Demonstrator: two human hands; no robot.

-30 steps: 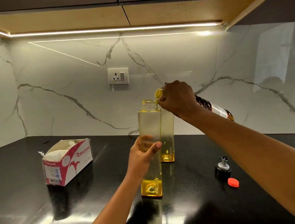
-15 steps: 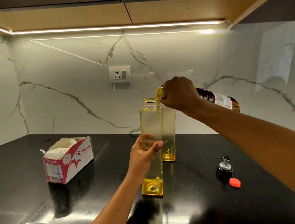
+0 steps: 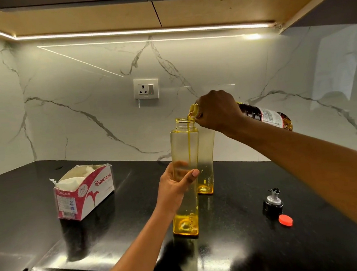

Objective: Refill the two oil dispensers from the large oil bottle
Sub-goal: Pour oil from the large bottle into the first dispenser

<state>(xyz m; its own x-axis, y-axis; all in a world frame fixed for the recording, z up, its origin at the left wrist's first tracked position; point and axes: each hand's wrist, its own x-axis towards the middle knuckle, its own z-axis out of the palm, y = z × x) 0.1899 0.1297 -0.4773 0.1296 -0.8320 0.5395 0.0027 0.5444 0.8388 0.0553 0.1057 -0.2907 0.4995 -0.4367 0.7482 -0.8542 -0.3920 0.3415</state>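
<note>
Left hand: the left hand point(image 3: 175, 185) is wrapping thumb and fingers round the middle of the near oil dispenser point(image 3: 183, 148), which is standing upright on the black countertop point(image 3: 138, 225).
Right hand: the right hand point(image 3: 216, 110) is gripping the neck of the large oil bottle point(image 3: 266, 115), tipping it almost level, its base pointing toward 3 o'clock and its yellow mouth sitting just above the dispenser's open neck.
Oil: a thin stream of oil point(image 3: 189, 143) is running from the mouth down inside the dispenser, with a shallow pool lying at the bottom.
Second dispenser: the far oil dispenser point(image 3: 206, 154) is standing just behind the near one, at its 1 o'clock, holding a little oil; the right hand is hiding its top.
Caps: a black-and-silver pourer cap point(image 3: 273, 202) is sitting at the near dispenser's 3 o'clock, well apart, a red cap point(image 3: 285, 220) lying just beside it.
Tissue box: an Origami tissue box point(image 3: 85, 191) is resting open at 9 o'clock.
Wall: a socket point(image 3: 146, 89) is showing at 11 o'clock.
</note>
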